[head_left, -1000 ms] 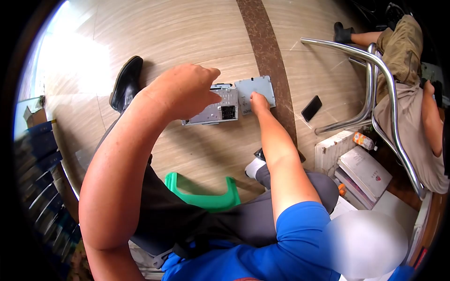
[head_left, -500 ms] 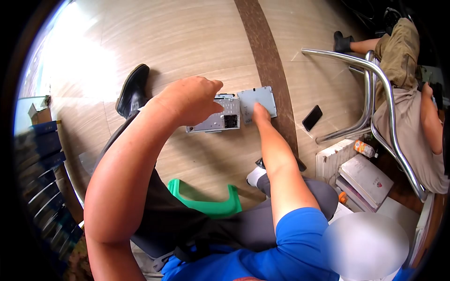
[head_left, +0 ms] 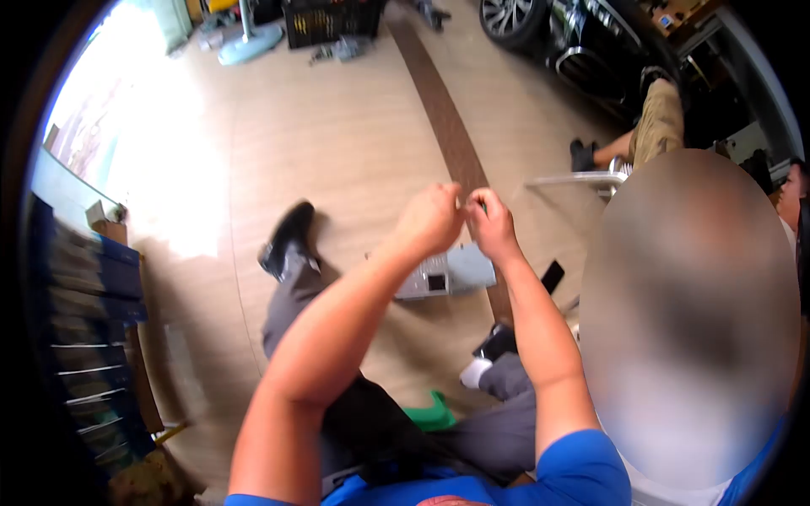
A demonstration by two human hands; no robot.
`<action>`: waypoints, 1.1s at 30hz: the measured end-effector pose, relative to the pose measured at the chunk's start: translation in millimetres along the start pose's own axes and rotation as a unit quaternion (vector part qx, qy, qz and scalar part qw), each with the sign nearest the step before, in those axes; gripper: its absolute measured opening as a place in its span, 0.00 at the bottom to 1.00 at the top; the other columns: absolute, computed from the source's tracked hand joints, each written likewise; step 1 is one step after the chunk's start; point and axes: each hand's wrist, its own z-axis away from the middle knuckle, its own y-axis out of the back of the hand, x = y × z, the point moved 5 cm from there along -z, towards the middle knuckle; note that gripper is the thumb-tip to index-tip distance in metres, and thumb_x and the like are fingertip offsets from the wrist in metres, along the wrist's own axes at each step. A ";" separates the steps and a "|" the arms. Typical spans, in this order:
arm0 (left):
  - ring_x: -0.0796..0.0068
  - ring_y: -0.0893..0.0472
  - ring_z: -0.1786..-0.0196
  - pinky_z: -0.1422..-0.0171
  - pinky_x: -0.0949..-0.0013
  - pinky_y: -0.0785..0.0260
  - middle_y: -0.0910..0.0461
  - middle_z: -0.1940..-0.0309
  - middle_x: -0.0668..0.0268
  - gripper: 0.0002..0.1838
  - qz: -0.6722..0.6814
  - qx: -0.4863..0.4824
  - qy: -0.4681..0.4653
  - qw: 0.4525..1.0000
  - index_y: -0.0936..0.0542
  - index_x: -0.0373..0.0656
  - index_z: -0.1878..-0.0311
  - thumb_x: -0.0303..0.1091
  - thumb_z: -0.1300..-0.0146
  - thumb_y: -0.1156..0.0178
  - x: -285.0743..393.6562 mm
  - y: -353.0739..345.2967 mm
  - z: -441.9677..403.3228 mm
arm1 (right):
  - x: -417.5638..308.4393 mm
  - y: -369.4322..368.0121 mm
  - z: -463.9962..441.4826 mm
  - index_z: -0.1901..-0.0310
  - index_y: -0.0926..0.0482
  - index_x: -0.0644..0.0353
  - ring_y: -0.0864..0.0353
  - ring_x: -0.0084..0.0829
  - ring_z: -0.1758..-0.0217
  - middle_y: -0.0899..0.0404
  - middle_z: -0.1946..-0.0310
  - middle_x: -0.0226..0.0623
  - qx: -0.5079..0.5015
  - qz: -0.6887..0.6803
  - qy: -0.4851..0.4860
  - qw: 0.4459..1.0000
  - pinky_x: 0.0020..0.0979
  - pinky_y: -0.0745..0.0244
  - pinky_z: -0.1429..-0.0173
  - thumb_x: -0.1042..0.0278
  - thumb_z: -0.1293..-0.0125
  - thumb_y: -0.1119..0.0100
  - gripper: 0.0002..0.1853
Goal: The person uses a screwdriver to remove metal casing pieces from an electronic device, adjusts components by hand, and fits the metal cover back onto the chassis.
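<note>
Nearest the head view, the blue sleeve [head_left: 582, 468] led to a bare forearm beside grey trousers. The left hand [head_left: 430, 218] and the right hand [head_left: 492, 223] were raised in front of the body, their fingertips almost meeting. The fingers of both hands were curled inward; blur and small scale left it impossible to tell whether they gripped something. For such close fingertip work, steady forearms and a light, opposed pinch were judged best, with one hand holding firm while the other made small movements. Keeping both hands over the open floor was judged a sensible precaution, since a small part let slip there would be easier to find.

Lower down, between the legs, part of a green plastic piece [head_left: 432, 413] was visible. Beyond it, the silver metal unit [head_left: 422, 285] lay on the floor below the hands, its dark square socket [head_left: 436, 282] exposed; the grey-blue panel [head_left: 472, 268] lay immediately to its right, contact between the two being unclear. A black phone [head_left: 553, 277] lay further right. At the far edge were a dark crate [head_left: 333, 21] and a car wheel [head_left: 513, 17].
</note>
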 end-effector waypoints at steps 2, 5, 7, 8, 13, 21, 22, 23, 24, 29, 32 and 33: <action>0.47 0.16 0.58 0.52 0.56 0.24 0.16 0.64 0.46 0.19 0.091 0.065 0.010 0.994 0.18 0.34 0.51 0.42 0.34 0.38 4.8 2.9 -3.7 | -37.6 14.6 -0.7 0.58 0.25 0.62 0.16 0.42 0.66 0.18 0.70 0.46 -0.014 -0.005 0.018 1.000 0.39 0.24 0.61 0.74 0.30 0.47 0.03; 0.70 0.16 0.68 0.62 0.66 0.23 0.16 0.71 0.57 0.18 0.251 -0.033 0.045 0.966 0.16 0.32 0.60 0.42 0.30 0.39 12.6 -3.2 -9.0 | -75.1 38.6 5.9 0.57 0.25 0.63 0.17 0.45 0.65 0.18 0.69 0.46 -0.041 0.051 0.022 0.998 0.41 0.24 0.60 0.74 0.32 0.47 0.04; 0.77 0.18 0.70 0.66 0.70 0.24 0.17 0.73 0.62 0.17 0.313 -0.086 0.060 0.944 0.17 0.33 0.61 0.41 0.29 0.39 18.5 -9.6 -4.6 | -94.9 53.7 15.9 0.57 0.25 0.63 0.17 0.45 0.65 0.18 0.69 0.46 -0.040 0.065 0.033 0.997 0.41 0.24 0.60 0.74 0.31 0.46 0.05; 0.79 0.19 0.70 0.68 0.72 0.24 0.18 0.74 0.64 0.17 0.348 -0.109 0.070 0.928 0.17 0.33 0.62 0.41 0.29 0.40 20.6 -12.4 -2.1 | -99.5 59.6 19.8 0.57 0.25 0.63 0.17 0.45 0.65 0.18 0.69 0.46 -0.042 0.072 0.024 0.996 0.40 0.24 0.61 0.74 0.32 0.46 0.05; 0.77 0.17 0.70 0.66 0.72 0.22 0.18 0.72 0.64 0.18 0.354 -0.162 0.092 0.916 0.18 0.33 0.61 0.43 0.28 0.39 33.8 -8.5 9.8 | -91.1 58.5 36.9 0.57 0.25 0.63 0.16 0.45 0.63 0.18 0.67 0.48 -0.018 0.019 -0.015 1.000 0.40 0.24 0.60 0.75 0.33 0.45 0.05; 0.74 0.18 0.70 0.64 0.71 0.23 0.20 0.72 0.63 0.18 0.338 -0.221 0.156 0.901 0.21 0.35 0.61 0.45 0.29 0.39 7.9 -6.9 8.1 | -80.5 46.0 31.4 0.57 0.23 0.62 0.18 0.53 0.58 0.18 0.63 0.51 -0.031 -0.011 0.020 0.999 0.44 0.23 0.56 0.75 0.36 0.41 0.06; 0.75 0.18 0.71 0.67 0.72 0.25 0.19 0.73 0.63 0.19 0.335 -0.204 0.153 0.907 0.20 0.34 0.62 0.45 0.30 0.38 3.3 -4.2 8.6 | -85.5 47.2 30.5 0.58 0.24 0.62 0.18 0.54 0.58 0.19 0.64 0.52 -0.048 -0.010 0.025 0.998 0.46 0.23 0.56 0.75 0.35 0.42 0.06; 0.74 0.18 0.71 0.67 0.72 0.25 0.20 0.73 0.62 0.18 0.338 -0.204 0.146 0.907 0.20 0.34 0.62 0.44 0.30 0.38 2.9 -0.7 9.3 | -83.4 45.3 29.7 0.59 0.25 0.62 0.18 0.55 0.58 0.19 0.64 0.52 -0.053 -0.006 0.034 0.998 0.46 0.24 0.56 0.74 0.35 0.43 0.05; 0.74 0.19 0.71 0.66 0.71 0.24 0.20 0.73 0.63 0.15 0.321 -0.207 0.161 0.910 0.22 0.35 0.61 0.41 0.29 0.40 13.9 7.7 10.5 | -81.0 43.8 27.5 0.60 0.25 0.62 0.19 0.55 0.58 0.19 0.64 0.52 -0.060 -0.021 0.051 0.997 0.47 0.24 0.56 0.73 0.35 0.43 0.05; 0.75 0.19 0.70 0.65 0.71 0.24 0.20 0.72 0.65 0.13 0.302 -0.197 0.181 0.915 0.21 0.37 0.61 0.39 0.30 0.41 20.4 21.0 5.1 | -71.3 39.3 11.8 0.60 0.26 0.62 0.18 0.53 0.57 0.18 0.64 0.50 -0.046 -0.004 0.045 0.998 0.47 0.23 0.54 0.68 0.35 0.41 0.08; 0.74 0.19 0.71 0.65 0.70 0.25 0.20 0.72 0.65 0.11 0.332 -0.195 0.178 0.906 0.22 0.38 0.62 0.37 0.30 0.41 19.0 23.9 2.7 | -73.5 43.8 10.8 0.59 0.26 0.61 0.17 0.50 0.57 0.18 0.64 0.47 -0.046 0.000 0.058 0.997 0.44 0.23 0.55 0.66 0.36 0.37 0.11; 0.74 0.19 0.71 0.65 0.70 0.25 0.20 0.72 0.65 0.10 0.348 -0.199 0.175 0.899 0.22 0.39 0.62 0.36 0.30 0.40 17.8 23.3 2.6 | -75.3 45.5 11.1 0.58 0.25 0.61 0.17 0.50 0.57 0.17 0.63 0.47 -0.041 0.003 0.066 0.997 0.43 0.23 0.55 0.65 0.36 0.36 0.11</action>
